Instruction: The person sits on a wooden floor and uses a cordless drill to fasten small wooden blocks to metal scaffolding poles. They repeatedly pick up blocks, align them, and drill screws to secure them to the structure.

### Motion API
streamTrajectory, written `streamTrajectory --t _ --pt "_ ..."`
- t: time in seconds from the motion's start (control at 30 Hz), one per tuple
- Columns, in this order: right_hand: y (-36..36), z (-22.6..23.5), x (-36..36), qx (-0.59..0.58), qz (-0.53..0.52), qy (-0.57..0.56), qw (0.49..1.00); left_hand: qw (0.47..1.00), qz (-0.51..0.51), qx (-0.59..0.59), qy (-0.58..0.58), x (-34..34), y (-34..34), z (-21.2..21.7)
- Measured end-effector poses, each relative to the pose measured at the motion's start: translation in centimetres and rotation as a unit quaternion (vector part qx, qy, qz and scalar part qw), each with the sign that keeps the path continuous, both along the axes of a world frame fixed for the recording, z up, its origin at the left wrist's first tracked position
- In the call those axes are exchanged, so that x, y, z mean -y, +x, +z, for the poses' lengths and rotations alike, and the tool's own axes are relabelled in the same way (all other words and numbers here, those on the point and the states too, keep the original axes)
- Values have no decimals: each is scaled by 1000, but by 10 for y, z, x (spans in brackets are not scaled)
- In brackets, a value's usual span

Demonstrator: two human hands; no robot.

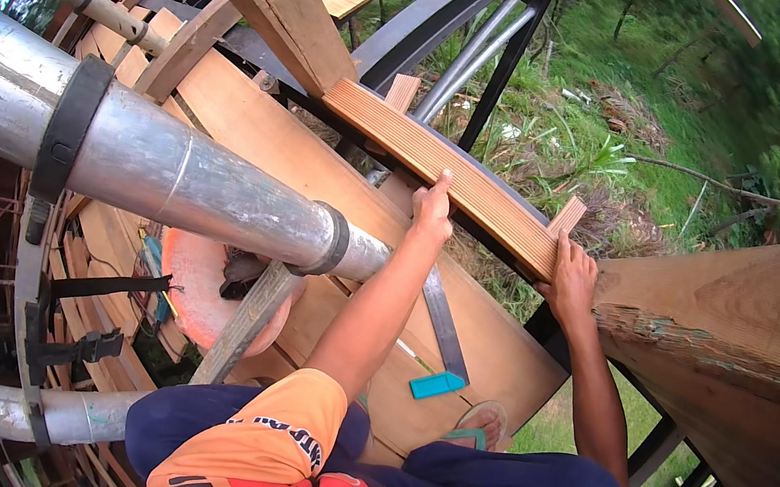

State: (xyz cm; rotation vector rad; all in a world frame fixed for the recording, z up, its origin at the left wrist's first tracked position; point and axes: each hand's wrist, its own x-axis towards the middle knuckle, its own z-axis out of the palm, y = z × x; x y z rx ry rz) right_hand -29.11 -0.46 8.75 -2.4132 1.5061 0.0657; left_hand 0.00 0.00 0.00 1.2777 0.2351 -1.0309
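Observation:
A long, grooved wooden board lies slantwise along a dark metal beam, its upper left end against a thick timber. My left hand is closed on the near edge of this board, around its middle, with the thumb up against its face. At the lower right end, my right hand grips the board, fingers bent over the end. Next to those fingers a short wooden strip sticks out past the far edge. Another short strip stands out near the other end. The undersides of both hands are hidden.
A square with a blue handle lies on the planks near my sandalled foot. A thick metal pipe crosses at left, above an orange round container. A heavy timber stands right. Grassy ground drops away beyond the beam.

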Motion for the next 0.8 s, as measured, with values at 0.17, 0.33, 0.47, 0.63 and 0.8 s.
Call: streamTrajectory --t 0.17,0.33,0.47,0.63,0.8 --pt "-2 -1 -3 -21 4 -32 999 1000 -8 5 -13 -2 -2 3" --pt "-1 0 -3 -5 7 -32 999 999 6 0 -50 -5 0 -5" --pt "-2 -1 -5 -7 3 -35 999 998 7 -1 -67 -5 -2 3" --pt "-1 2 -1 18 -3 22 1000 999 9 -1 -49 -5 9 -14" --pt "-10 81 -7 184 -11 3 983 998 4 -28 -62 -8 -1 8"
